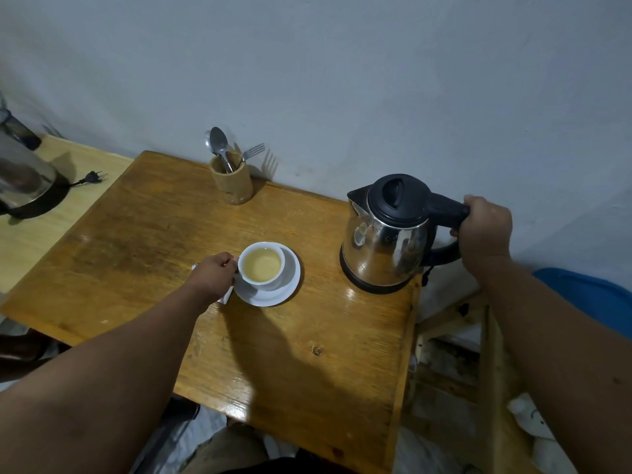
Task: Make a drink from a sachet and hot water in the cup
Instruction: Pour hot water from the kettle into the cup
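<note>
A white cup full of pale yellowish liquid stands on a white saucer in the middle of the wooden table. My left hand is closed on the cup's handle at its left side. A white sachet piece pokes out under that hand, mostly hidden. To the right, a steel electric kettle with a black lid stands upright on its black base near the table's right edge. My right hand grips the kettle's black handle.
A wooden holder with spoons and a fork stands at the table's back by the wall. A second steel kettle and a loose plug sit on a lighter table at the left. Wooden framing lies beyond the right edge.
</note>
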